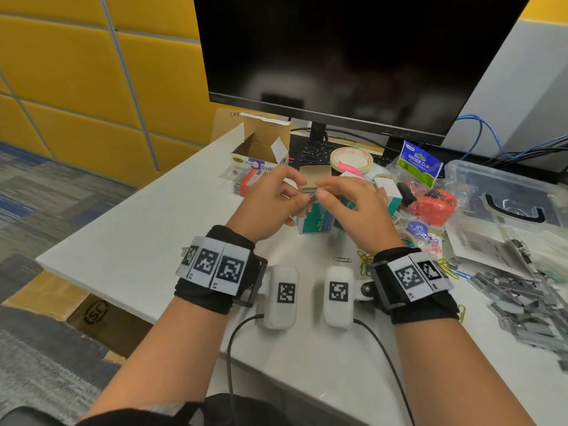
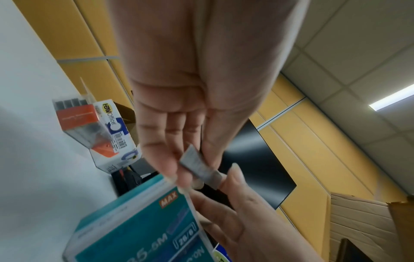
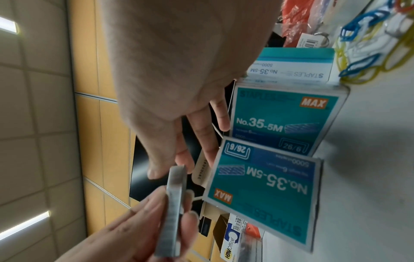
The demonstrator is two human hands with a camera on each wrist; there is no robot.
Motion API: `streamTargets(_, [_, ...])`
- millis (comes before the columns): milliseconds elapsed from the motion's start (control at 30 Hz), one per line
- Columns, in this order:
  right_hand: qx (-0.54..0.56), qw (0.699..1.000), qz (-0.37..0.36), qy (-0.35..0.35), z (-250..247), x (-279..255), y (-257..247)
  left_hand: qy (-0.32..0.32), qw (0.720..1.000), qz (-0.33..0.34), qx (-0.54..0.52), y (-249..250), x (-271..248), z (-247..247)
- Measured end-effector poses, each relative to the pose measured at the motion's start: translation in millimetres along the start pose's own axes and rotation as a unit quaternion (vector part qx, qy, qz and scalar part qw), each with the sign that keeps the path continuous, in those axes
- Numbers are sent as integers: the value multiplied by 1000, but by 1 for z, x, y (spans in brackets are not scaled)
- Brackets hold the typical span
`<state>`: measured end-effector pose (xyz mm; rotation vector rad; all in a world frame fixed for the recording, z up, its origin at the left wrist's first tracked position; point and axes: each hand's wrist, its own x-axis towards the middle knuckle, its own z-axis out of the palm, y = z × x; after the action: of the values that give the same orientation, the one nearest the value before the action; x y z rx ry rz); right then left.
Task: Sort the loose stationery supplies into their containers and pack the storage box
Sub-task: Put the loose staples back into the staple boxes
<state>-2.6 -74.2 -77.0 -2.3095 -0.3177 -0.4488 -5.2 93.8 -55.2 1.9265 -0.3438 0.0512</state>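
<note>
Both hands are up over the white table (image 1: 147, 241), close together, and they share one strip of staples (image 2: 199, 168). The left hand (image 1: 270, 204) pinches the strip between its thumb and fingertips. The right hand (image 1: 353, 207) meets it from the other side, and its thumb and fingertips touch the far end of the same strip, so both hands are closed on it. The strip is gray and thin, and it is in the air, not on the table. Just under the hands is a teal staple box (image 1: 316, 221), and its brown flap (image 1: 315, 173) stands open behind the fingers. In the right wrist view a second teal box (image 3: 289, 117) lies beside the first one, and both say "MAX" and "No.35-5M". Further back on the left is an open cardboard box (image 1: 261, 146) with "Office" on its side, and a clear case with an orange label (image 2: 78, 118) lies next to it. A big heap of loose gray staples (image 1: 522, 305) lies on the right side of the table. Near it are colored paper clips (image 1: 365, 259), a bag that says "BINDER CLIP" (image 1: 419, 164), a roll of tape (image 1: 352, 158) and a clear storage box (image 1: 507, 192). A dark screen (image 1: 353, 56) stands at the back of the table.
</note>
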Motion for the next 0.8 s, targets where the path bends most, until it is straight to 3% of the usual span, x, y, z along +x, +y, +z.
streamTargets(167, [-14, 1000, 6, -15, -4, 1, 2, 0, 1000, 11, 14, 5, -1, 7])
streamTargets(233, [-10, 1000, 12, -15, -3, 1, 3, -17, 998, -1, 65, 4, -5, 0])
streamTargets(333, [3, 999, 34, -16, -2, 3, 3, -40, 970, -55, 233, -6, -19, -28])
streamTargets(400, [0, 999, 44, -18, -1, 3, 4, -57, 949, -122, 285, -13, -31, -47])
streamTargets(500, [-7, 999, 50, -18, 0, 2, 3, -89, 927, -195, 306, -19, -44, -66])
streamTargets(633, [-4, 999, 48, -15, -1, 2, 1, -93, 914, -231, 320, -28, -46, -80])
streamTargets(800, [-3, 999, 42, -11, -2, 1, 0, -71, 926, -231, 290, -42, -35, -83])
